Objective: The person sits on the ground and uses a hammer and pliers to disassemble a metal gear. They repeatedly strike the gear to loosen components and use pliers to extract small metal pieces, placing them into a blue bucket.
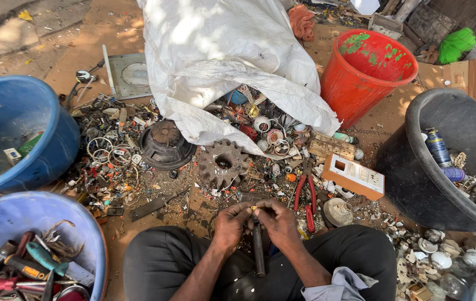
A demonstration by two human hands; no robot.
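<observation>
— Both hands at bottom centre?
— Left hand [230, 224] and right hand [278, 223] pinch a small brass piece [253, 208] over a dark rod [258, 249].
— Beyond?
— Red pliers [306, 196], a gear [222, 163], then the white sack [232, 61] at top centre.

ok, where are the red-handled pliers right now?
In the head view, the red-handled pliers lie on the ground just right of centre, beyond the right hand, between the rusty gear and the orange-and-white switch box.

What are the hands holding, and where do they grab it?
Both hands, left hand and right hand, pinch the top end of a dark metal rod.
</observation>
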